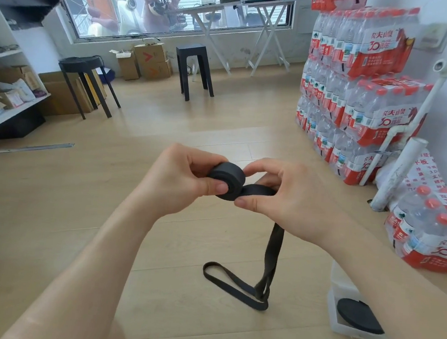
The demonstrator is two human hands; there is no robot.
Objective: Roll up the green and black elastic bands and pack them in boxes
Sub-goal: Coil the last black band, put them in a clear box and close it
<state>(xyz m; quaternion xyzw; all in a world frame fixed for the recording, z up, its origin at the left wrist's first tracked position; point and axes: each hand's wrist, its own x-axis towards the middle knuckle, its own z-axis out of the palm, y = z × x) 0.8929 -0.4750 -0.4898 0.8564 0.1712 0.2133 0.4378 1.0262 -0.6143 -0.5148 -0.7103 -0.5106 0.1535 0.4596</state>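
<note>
Nearest, on the right, a clear plastic box sits on the wooden floor with a wound black roll lying flat in it. A forearm covers part of the box, so what else it holds is hard to tell. Just left of it, the loose end of the black band lies on the floor in a flat loop, then rises as a limp, doubled strip toward the hands.

Above the floor, the left hand pinches the half-made coil, with the thumb on its near face and the fingers curled round the far side. The right hand pinches the strip just where it leaves the coil.

The band looks light, soft and rubbery. It probably grips skin well rather than sliding, and it is not fragile. The coil would likely spring open if released, so the best hold is across its two flat faces, with the feeding strip kept flat and lightly taut. No green band is in view.

Farther off, two black stools stand by the window wall, and packs of bottled water are stacked at the far right.
</note>
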